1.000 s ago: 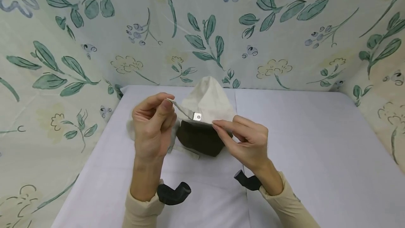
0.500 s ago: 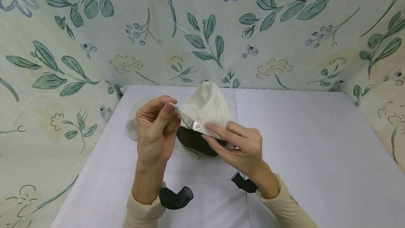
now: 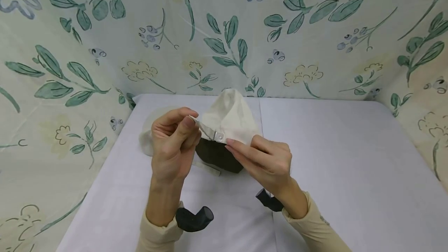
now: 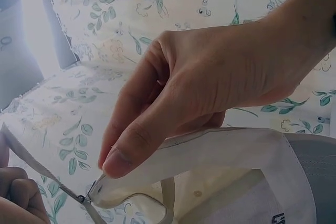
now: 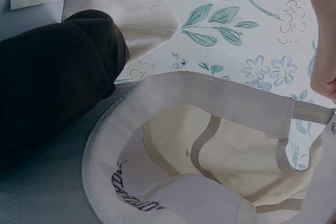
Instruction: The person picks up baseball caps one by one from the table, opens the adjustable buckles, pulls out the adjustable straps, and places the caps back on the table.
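A white cap (image 3: 231, 116) is held up over the table, its crown towards the back and a dark visor (image 3: 218, 154) showing below. My left hand (image 3: 173, 143) pinches the end of its back strap (image 3: 203, 127), which runs to a metal buckle (image 3: 218, 137). Thumb and forefinger of my right hand (image 3: 267, 156) pinch the cap's rear edge right beside that buckle. In the left wrist view the strap stretches in a line from the lower-left fingers (image 4: 21, 192) towards the buckle. The right wrist view looks into the cap's lining and its back opening.
Another pale cap (image 3: 147, 135) lies on the table at the left, partly hidden behind my left hand; its strap (image 3: 210, 168) sticks out in front. White cloth covers the table (image 3: 350, 166). A flower-print fabric (image 3: 224, 30) hangs behind. Black mounts (image 3: 194, 219) jut from both wrists.
My right fingers have moved left along the cap's edge, parting and then pinching again nearer the buckle. My left hand has shifted slightly right and down, still holding the strap.
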